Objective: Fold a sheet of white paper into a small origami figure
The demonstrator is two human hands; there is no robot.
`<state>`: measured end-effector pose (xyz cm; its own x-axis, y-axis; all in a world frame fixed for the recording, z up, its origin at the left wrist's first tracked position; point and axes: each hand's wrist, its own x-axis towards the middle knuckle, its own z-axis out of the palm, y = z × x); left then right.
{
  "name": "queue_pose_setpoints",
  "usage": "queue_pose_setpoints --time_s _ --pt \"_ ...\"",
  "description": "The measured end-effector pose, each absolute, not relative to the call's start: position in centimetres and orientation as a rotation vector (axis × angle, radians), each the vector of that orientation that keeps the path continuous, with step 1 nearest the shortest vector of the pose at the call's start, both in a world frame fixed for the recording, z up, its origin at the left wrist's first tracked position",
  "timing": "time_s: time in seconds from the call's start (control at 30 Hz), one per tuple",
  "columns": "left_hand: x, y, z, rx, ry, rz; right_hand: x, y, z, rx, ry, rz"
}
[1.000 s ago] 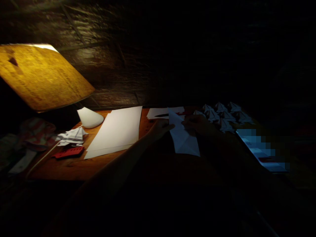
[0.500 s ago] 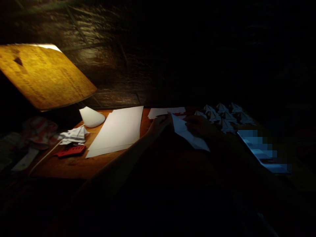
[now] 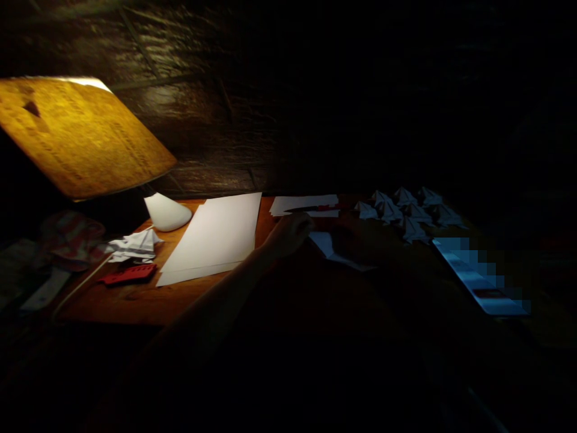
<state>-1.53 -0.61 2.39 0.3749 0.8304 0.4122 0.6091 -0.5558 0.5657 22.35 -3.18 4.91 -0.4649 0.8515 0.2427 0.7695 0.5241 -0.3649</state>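
The scene is very dark, lit only from the left by a lamp. My left hand (image 3: pixel 291 231) is curled at the left edge of a folded white paper (image 3: pixel 325 245) that lies nearly flat on the wooden table (image 3: pixel 135 300). My right hand (image 3: pixel 360 237) is a dim shape resting on the same paper from the right; its fingers are lost in shadow. Several finished folded paper figures (image 3: pixel 406 213) are grouped just beyond my right hand.
A yellow lampshade (image 3: pixel 76 135) with a white base (image 3: pixel 166 213) stands at the left. Blank white sheets (image 3: pixel 211 237) lie beside it, more sheets (image 3: pixel 304 204) behind. A crumpled paper (image 3: pixel 133 245), a red object (image 3: pixel 128 273) and a blue-lit flat item (image 3: pixel 478 273) are also there.
The folded paper, held up on edge a second ago, has been tipped down and now lies almost flat under both hands. My left hand has closed over its left edge.
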Motion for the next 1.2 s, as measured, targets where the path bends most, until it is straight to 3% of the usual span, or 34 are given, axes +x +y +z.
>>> queue_pose_setpoints --time_s 0.3,0.67,1.2 --pt "-1.9 -1.2 2.8 2.706 1.017 0.862 21.9 -2.6 3.8 -1.149 -2.342 0.37" --pt "-2.0 -1.0 2.6 2.728 1.026 0.746 22.3 -0.5 0.6 -0.942 -2.327 0.408" --pt "-1.7 -2.1 2.6 2.64 1.068 0.67 22.1 -1.5 1.9 -1.019 -2.406 0.362"
